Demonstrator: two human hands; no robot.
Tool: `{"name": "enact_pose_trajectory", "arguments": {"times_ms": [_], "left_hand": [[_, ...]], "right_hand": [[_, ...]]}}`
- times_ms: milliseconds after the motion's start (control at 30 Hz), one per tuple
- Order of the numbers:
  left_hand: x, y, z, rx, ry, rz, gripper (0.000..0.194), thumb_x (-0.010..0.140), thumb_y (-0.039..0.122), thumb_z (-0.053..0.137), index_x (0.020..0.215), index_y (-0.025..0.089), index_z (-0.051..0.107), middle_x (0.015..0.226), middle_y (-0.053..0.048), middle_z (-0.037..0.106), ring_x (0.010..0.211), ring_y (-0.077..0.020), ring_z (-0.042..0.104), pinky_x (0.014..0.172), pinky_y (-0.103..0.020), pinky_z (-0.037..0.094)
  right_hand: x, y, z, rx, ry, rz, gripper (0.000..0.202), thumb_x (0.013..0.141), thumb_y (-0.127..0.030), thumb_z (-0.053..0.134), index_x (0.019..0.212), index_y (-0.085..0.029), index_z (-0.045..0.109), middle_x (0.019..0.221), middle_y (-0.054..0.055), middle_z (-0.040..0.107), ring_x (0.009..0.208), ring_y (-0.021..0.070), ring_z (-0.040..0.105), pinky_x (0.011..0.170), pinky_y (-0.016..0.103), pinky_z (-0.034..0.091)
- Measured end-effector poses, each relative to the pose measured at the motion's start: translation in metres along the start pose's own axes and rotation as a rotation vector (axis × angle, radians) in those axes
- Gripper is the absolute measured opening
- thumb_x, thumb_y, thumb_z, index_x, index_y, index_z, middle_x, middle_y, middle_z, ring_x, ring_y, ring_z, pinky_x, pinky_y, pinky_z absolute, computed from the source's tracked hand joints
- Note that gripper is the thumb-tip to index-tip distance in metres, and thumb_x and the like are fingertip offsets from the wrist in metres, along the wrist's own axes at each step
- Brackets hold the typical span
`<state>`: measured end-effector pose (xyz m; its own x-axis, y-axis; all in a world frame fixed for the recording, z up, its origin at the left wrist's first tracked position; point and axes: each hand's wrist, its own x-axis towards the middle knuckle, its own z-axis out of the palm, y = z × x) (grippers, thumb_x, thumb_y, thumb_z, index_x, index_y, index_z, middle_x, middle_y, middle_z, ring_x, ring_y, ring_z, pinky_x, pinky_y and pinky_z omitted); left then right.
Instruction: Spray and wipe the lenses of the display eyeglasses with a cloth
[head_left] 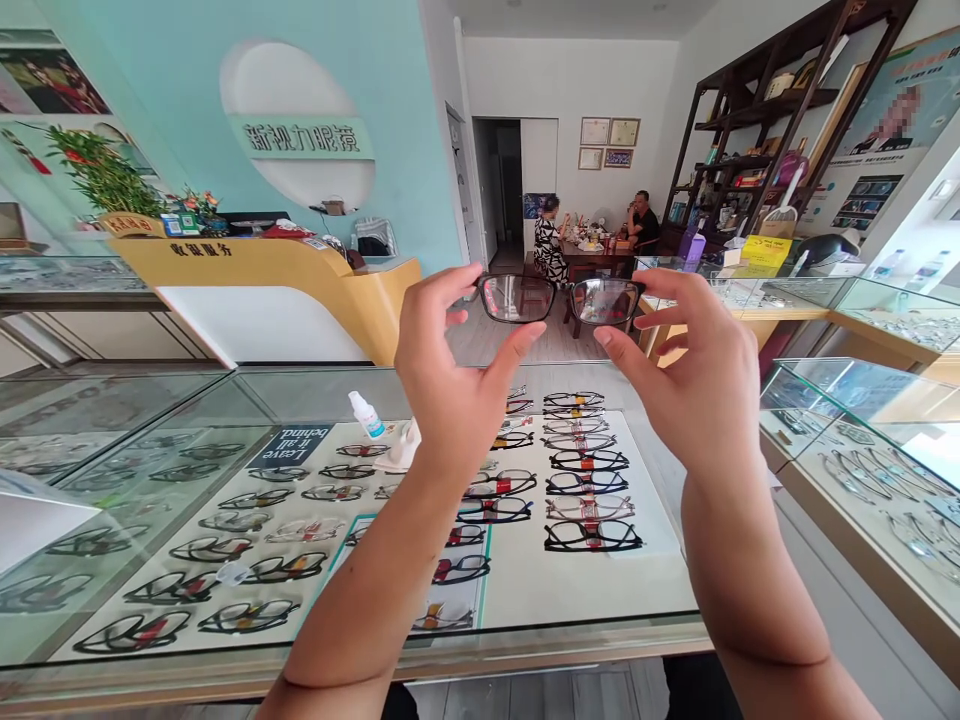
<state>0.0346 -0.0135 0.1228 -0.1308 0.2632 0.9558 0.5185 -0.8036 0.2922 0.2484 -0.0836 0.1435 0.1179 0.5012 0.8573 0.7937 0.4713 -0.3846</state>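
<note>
A pair of black-framed eyeglasses (pixel 517 298) is held up above the glass display case, its lenses toward me. My left hand (pixel 450 350) grips the left end of the frame, thumb below and fingers above. My right hand (pixel 690 360) has the other end the same way, its thumb near the lower rim of the right lens. Below my hands, rows of eyeglasses (pixel 594 537) lie in the case. A small white spray bottle (pixel 366 415) stands left of my left forearm, beside a crumpled white cloth (pixel 403 447).
The glass display case (pixel 600 645) runs across the front. More glass cases (pixel 862 480) stand at the right. A yellow and white counter (pixel 277 300) is behind on the left. Two people (pixel 643 222) sit at a table farther back, near a dark shelf (pixel 757 130).
</note>
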Motion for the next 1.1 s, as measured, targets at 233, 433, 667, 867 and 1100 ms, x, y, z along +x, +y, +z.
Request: {"name": "enact_pose_trajectory", "arguments": {"times_ms": [233,433,667,867,1100], "left_hand": [[0.001,-0.017,0.009,-0.074,-0.009,-0.021,0.071,0.094,0.063,0.089,0.152,0.035,0.06,0.151,-0.013,0.071,0.14,-0.0347,0.074,0.104,-0.047,0.067],[0.0,-0.013,0.009,-0.058,0.005,-0.017,0.069,0.097,0.066,0.085,0.152,0.034,0.058,0.152,-0.014,0.069,0.144,-0.0343,0.071,0.108,-0.048,0.066],[0.0,-0.014,0.011,-0.029,0.024,-0.002,0.069,0.098,0.069,0.082,0.152,0.032,0.058,0.151,-0.014,0.07,0.144,-0.0341,0.07,0.114,-0.051,0.062],[-0.002,-0.013,0.012,-0.038,0.042,0.018,0.067,0.1,0.066,0.08,0.154,0.034,0.058,0.152,-0.013,0.069,0.145,-0.0347,0.069,0.118,-0.055,0.06],[-0.001,-0.007,0.011,-0.032,0.061,0.018,0.064,0.099,0.065,0.082,0.151,0.034,0.06,0.15,-0.013,0.069,0.145,-0.0348,0.068,0.117,-0.053,0.059]], "right_hand": [[0.001,0.005,0.005,-0.009,-0.007,-0.032,0.048,0.105,-0.043,0.071,0.151,-0.034,0.067,0.144,0.012,0.077,0.104,0.0318,0.081,0.079,0.051,0.07],[0.001,0.004,0.006,-0.006,0.001,-0.043,0.046,0.106,-0.043,0.069,0.152,-0.034,0.066,0.147,0.012,0.076,0.099,0.0306,0.081,0.077,0.05,0.07],[0.001,0.003,0.01,-0.014,0.017,-0.042,0.047,0.106,-0.042,0.068,0.152,-0.032,0.069,0.14,0.012,0.08,0.095,0.0291,0.082,0.076,0.049,0.071],[0.0,0.001,0.012,-0.032,0.026,-0.053,0.047,0.107,-0.042,0.066,0.153,-0.033,0.069,0.139,0.011,0.08,0.094,0.0292,0.083,0.077,0.05,0.071],[0.0,-0.001,0.011,-0.046,0.016,-0.022,0.046,0.107,-0.042,0.066,0.152,-0.031,0.069,0.138,0.011,0.082,0.091,0.029,0.083,0.078,0.05,0.07]]}}
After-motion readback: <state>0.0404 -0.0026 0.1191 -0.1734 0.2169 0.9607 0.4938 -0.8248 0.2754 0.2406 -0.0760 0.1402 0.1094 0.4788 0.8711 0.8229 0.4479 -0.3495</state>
